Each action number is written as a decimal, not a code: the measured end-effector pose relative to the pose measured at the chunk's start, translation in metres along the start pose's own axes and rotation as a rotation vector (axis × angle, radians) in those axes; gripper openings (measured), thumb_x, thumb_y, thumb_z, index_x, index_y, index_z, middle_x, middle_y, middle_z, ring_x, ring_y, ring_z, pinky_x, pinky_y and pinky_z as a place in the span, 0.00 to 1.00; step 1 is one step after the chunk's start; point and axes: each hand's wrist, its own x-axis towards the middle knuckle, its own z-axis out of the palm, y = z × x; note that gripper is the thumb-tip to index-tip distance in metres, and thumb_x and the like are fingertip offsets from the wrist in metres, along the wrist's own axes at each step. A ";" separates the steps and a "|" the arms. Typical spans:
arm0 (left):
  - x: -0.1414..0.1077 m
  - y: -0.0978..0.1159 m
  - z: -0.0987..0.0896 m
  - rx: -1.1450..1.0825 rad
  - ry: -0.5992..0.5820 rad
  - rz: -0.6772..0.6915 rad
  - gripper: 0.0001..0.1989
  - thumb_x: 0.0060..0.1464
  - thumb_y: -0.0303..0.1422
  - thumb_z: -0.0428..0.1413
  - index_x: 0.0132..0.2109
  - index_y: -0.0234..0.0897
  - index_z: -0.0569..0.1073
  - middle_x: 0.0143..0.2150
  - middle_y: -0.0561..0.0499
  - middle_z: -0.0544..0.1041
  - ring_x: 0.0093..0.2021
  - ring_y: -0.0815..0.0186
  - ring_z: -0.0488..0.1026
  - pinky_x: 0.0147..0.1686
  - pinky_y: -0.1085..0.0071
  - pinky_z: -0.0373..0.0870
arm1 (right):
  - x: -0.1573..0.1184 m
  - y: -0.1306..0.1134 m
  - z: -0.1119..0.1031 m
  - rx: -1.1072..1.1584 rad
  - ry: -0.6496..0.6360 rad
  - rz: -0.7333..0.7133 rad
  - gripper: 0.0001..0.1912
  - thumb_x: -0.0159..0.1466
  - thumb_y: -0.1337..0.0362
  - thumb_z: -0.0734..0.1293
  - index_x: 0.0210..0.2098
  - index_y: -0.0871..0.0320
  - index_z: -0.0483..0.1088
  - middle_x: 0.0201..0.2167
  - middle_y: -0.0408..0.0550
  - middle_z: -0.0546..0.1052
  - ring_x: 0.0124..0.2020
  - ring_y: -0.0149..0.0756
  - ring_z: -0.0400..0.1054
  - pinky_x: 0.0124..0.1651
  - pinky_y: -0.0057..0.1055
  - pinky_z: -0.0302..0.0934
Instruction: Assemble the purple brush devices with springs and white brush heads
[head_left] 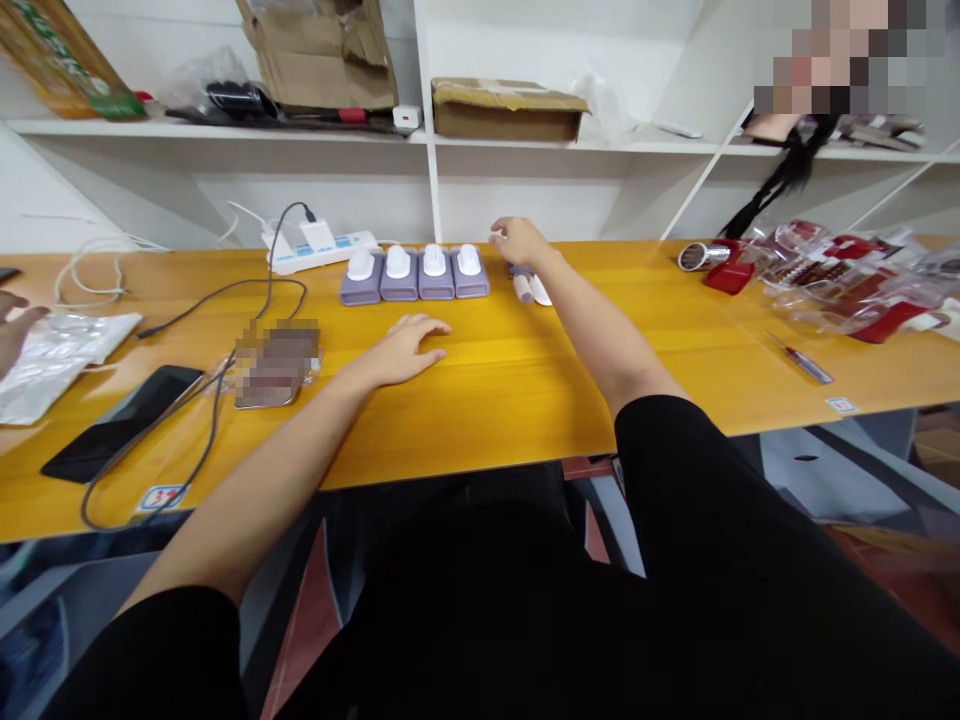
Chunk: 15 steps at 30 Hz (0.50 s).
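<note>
My left hand rests on the yellow wooden table, fingers loosely spread and nothing in them. My right hand is farther back, above the table; its fingers are bent with a gap between them, and I see nothing held. Just below its wrist lie a small pale lilac cylinder-like piece and a white rounded piece, partly hidden by the forearm. Left of that hand stands a row of several lilac blocks, each topped with a white domed part.
A white power strip with cables sits behind. Left are a black phone, another phone, a silvery packet and another person's hand. Right are a metal grater drum, bagged red parts and a screwdriver.
</note>
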 end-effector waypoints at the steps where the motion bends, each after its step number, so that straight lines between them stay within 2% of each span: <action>1: 0.000 -0.002 0.001 0.009 -0.004 -0.005 0.22 0.67 0.45 0.60 0.64 0.46 0.80 0.67 0.41 0.80 0.72 0.41 0.73 0.78 0.35 0.64 | 0.004 -0.012 0.003 0.041 0.023 0.006 0.31 0.82 0.56 0.63 0.78 0.67 0.70 0.76 0.67 0.75 0.77 0.56 0.70 0.78 0.45 0.63; 4: 0.000 -0.004 0.004 0.032 -0.024 -0.027 0.22 0.67 0.46 0.61 0.63 0.46 0.81 0.66 0.40 0.80 0.71 0.39 0.72 0.76 0.31 0.64 | 0.014 -0.044 0.016 0.077 -0.034 0.078 0.39 0.77 0.50 0.72 0.77 0.70 0.67 0.75 0.71 0.75 0.75 0.59 0.72 0.76 0.47 0.67; 7: -0.002 -0.004 0.006 0.031 -0.031 -0.039 0.21 0.67 0.46 0.60 0.62 0.47 0.82 0.65 0.41 0.80 0.72 0.40 0.71 0.76 0.30 0.62 | 0.015 -0.065 0.030 0.053 -0.117 0.133 0.43 0.74 0.48 0.76 0.76 0.71 0.67 0.74 0.74 0.76 0.74 0.61 0.74 0.75 0.49 0.69; 11: -0.003 -0.002 0.005 0.032 -0.043 -0.036 0.20 0.68 0.45 0.60 0.63 0.47 0.81 0.66 0.41 0.80 0.73 0.40 0.70 0.76 0.30 0.63 | 0.005 -0.073 0.037 0.025 -0.117 0.165 0.40 0.75 0.50 0.75 0.74 0.73 0.67 0.73 0.78 0.76 0.73 0.62 0.75 0.73 0.49 0.71; 15: -0.002 0.001 0.002 0.014 -0.017 -0.014 0.22 0.67 0.43 0.61 0.65 0.45 0.78 0.68 0.40 0.79 0.73 0.40 0.72 0.77 0.34 0.65 | -0.015 -0.071 0.029 -0.020 -0.146 0.109 0.34 0.74 0.53 0.76 0.70 0.73 0.74 0.68 0.79 0.80 0.69 0.66 0.79 0.69 0.50 0.74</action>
